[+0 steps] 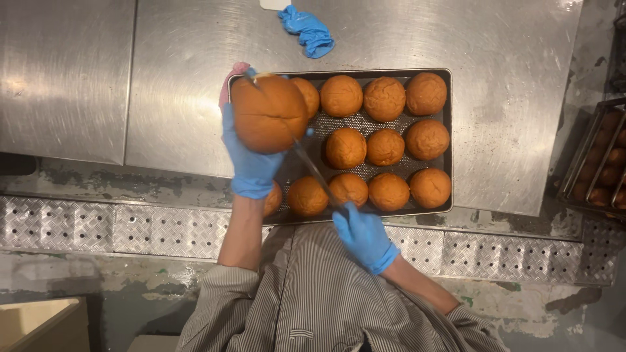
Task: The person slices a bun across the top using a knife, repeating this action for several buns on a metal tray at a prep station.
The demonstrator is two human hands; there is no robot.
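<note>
**Bun held above the tray, knife laid against it**

The bun (268, 112) was lifted clear of the others and sat in front of the tray's near-left corner, apparently so the blade could reach its side without touching its neighbours.

The steel table (98, 72) filled most of the view, with a crumpled blue glove (308, 29) lying near its far edge. On it rested a dark perforated tray (447, 140) carrying rows of round golden buns (385, 148). At the right edge stood a rack (596, 163) with more buns, partly cut off.

The left hand (251, 163), in a blue glove, was raised with its palm cupped under the bun and its fingers closed around it, the forearm coming straight up from the striped apron. The right hand (364, 236), also gloved, was closed around the handle of a long knife (312, 166), whose blade slanted up and left to the bun's lower edge.
</note>
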